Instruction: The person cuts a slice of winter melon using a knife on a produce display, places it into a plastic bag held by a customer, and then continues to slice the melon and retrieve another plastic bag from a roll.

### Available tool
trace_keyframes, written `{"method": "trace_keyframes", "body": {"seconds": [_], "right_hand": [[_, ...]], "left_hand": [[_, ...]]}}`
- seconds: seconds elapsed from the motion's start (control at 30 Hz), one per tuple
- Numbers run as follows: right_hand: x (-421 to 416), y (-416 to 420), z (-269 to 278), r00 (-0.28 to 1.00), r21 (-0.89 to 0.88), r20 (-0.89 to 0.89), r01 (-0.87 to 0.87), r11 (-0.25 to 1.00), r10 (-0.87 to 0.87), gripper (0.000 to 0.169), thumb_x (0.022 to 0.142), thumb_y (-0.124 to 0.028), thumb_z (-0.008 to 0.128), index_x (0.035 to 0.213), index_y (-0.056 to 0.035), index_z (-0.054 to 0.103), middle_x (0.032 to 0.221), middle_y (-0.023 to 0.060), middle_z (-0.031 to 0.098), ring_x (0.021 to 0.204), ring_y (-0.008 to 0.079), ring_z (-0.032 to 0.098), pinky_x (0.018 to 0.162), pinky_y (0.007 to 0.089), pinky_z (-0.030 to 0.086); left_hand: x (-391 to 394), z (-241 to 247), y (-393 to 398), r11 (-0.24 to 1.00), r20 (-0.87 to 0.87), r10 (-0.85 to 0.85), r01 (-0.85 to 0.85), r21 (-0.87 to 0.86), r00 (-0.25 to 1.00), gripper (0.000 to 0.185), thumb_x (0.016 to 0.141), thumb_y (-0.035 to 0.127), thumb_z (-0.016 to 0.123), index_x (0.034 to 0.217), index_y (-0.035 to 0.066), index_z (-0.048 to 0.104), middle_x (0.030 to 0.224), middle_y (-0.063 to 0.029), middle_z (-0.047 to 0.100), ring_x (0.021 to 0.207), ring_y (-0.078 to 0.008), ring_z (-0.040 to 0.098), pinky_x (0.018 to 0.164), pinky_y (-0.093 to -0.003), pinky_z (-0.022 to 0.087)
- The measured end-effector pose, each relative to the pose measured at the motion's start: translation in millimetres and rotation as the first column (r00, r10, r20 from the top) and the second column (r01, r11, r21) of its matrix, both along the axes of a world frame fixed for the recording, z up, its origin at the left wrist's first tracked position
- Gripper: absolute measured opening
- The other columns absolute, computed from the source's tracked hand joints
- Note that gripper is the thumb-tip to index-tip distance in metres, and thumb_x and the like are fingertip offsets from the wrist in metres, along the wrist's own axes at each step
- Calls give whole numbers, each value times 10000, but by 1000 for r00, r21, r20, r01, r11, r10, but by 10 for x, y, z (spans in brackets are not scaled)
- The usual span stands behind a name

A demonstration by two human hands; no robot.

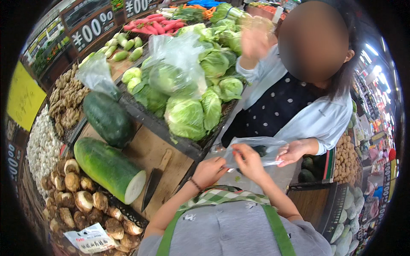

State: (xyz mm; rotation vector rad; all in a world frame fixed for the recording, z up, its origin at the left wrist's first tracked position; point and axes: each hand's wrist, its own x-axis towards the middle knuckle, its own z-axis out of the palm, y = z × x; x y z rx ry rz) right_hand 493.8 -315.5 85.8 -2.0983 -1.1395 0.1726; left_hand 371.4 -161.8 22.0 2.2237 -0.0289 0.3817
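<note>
A clear plastic bag (266, 142) is stretched between me and a person who faces me across the aisle. My left hand (209, 171) pinches the bag's near edge, and my right hand (248, 160) grips the film just beside it. The other person's hand (294, 152) touches the bag's far end from below; their raised hand (254, 41) is blurred. Something dark green shows through the film. To my left, a cut winter melon (105, 166) and a whole dark green melon (107, 118) lie by a knife (155, 179) on a wooden board (141, 144).
Cabbages (185, 116) fill a black-edged crate, with a roll of clear bags (176, 64) on top. Taro (85, 200), garlic (41, 150) and ginger (65, 99) lie at the left. Potatoes (346, 160) and a low wooden-fronted stand (307, 204) are at the right. The other person stands close in front.
</note>
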Motion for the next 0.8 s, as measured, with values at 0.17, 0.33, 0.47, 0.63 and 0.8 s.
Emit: {"method": "trace_keyframes", "body": {"seconds": [0.17,0.33,0.47,0.63,0.8], "right_hand": [[-166,100,-131,970,-41,199,-132,990,138,281,914,-99,574,1171,8,616,1081,182,666,1035,355,631,881,435,524],[-306,156,-318,948,-174,172,-238,956,268,311,945,-211,611,1178,-5,619,1120,159,662,1045,320,624,906,420,490],[-437,134,-477,906,-137,180,-364,921,384,304,939,-251,632,1138,-22,641,1107,132,664,1016,293,621,900,393,460],[-429,100,-425,915,7,247,-331,943,320,264,930,-243,635,1067,-19,661,1114,125,641,1047,304,586,925,409,441],[-404,62,-313,914,101,312,-304,947,260,232,908,-205,662,1045,-18,669,1180,132,622,1110,313,564,958,419,438]], "left_hand": [[-332,-163,126,966,86,222,-208,-152,971,141,892,68,642,1033,59,650,945,-133,678,830,-313,675,723,-370,547],[-767,-897,219,824,-154,375,-404,-397,914,150,918,-18,571,1052,-3,638,917,-130,673,800,-211,675,720,-314,537],[-1044,-1055,95,741,-294,430,-520,-425,854,163,910,-26,556,1047,-2,641,899,-125,675,778,-197,679,687,-317,530],[-1179,-1071,1,803,-311,494,-563,-197,812,152,912,53,585,1043,42,661,874,-104,682,797,-239,688,709,-330,525],[-1023,-973,27,842,-266,475,-521,-139,839,145,914,78,587,1038,64,660,890,-111,679,809,-273,677,718,-355,520]]}}
